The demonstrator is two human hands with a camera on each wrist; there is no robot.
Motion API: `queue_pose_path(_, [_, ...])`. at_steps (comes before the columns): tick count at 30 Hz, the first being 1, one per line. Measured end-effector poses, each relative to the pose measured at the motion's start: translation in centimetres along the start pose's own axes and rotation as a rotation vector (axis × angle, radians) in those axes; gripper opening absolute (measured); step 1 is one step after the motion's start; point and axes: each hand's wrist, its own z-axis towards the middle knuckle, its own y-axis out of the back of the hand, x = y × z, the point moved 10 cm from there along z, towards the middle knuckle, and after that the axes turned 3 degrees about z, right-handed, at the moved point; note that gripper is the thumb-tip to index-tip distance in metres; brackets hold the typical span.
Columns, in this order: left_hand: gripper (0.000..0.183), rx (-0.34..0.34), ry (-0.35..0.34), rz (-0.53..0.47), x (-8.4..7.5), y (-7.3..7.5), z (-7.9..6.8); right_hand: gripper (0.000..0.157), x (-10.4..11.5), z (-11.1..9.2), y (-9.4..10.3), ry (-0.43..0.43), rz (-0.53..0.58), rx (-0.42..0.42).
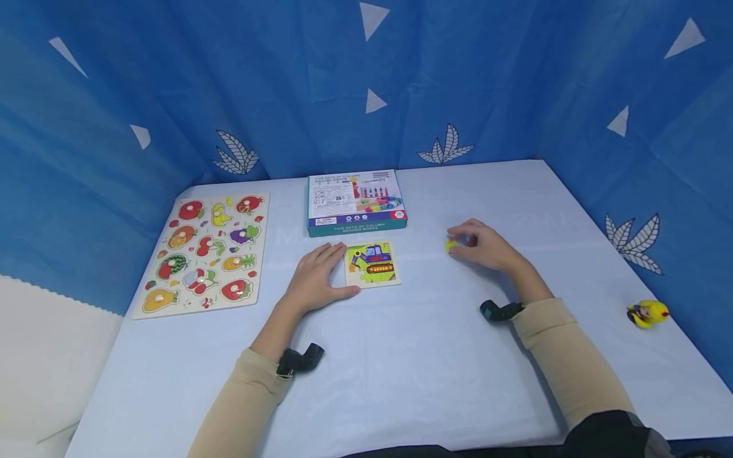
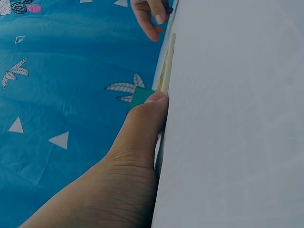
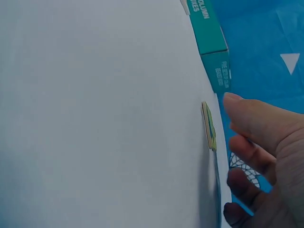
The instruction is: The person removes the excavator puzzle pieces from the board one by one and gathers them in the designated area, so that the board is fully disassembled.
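A small square jigsaw puzzle (image 1: 379,259) with a blue excavator on yellow-green lies near the table's middle. Pale bare board shows at its lower left corner. My left hand (image 1: 314,280) rests along the puzzle's left side, fingers extended and thumb spread by the near corner. In the left wrist view, the thumb of my left hand (image 2: 135,128) touches the board's edge. My right hand (image 1: 483,246) hovers over a small green-yellow puzzle piece (image 1: 450,245). The right wrist view shows this puzzle piece (image 3: 209,127) flat on the table, apart from the loosely bent fingers of my right hand (image 3: 266,152).
A teal-edged box (image 1: 357,203) of beads lies behind the puzzle. At the left is a fruit peg board (image 1: 262,254). A small yellow toy figure (image 1: 648,313) lies near the right edge of the white table (image 1: 424,375). Blue cloth (image 1: 321,83) hangs around the back and sides.
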Motion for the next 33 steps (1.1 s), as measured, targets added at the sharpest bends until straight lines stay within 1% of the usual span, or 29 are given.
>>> queue_pose_path(3, [0.105,-0.002,0.0,-0.004,0.1,0.0,0.0,0.045,1.3,0.0,0.1,0.039,0.013,-0.023])
queue_pose_path(7, [0.105,-0.005,0.002,-0.008,0.1,0.0,0.0,0.042,3.1,0.2,-0.4,0.076,0.015,-0.03])
queue_pose_path(12, [0.106,-0.004,0.0,-0.011,0.0,0.2,0.0,0.042,5.8,0.5,-1.8,0.072,-0.015,-0.009])
queue_pose_path(18, [0.106,0.001,0.004,-0.018,-0.1,0.2,-0.1,0.042,9.0,1.2,-4.4,0.1,-0.02,0.047])
queue_pose_path(24, [0.104,-0.003,0.005,-0.016,-0.1,0.2,-0.1,0.042,11.1,2.1,-7.7,0.13,-0.043,0.101])
queue_pose_path(28, [0.104,-0.006,0.002,-0.004,-0.1,0.2,-0.1,0.043,12.8,2.6,-10.0,0.168,-0.055,0.147])
queue_pose_path(30, [0.104,-0.005,0.002,0.001,-0.1,0.2,-0.1,0.042,13.5,2.8,-10.9,0.19,-0.063,0.157])
queue_pose_path(33, [0.104,-0.003,0.005,0.004,0.0,0.1,-0.1,0.041,14.4,3.1,-11.9,0.228,-0.107,0.144])
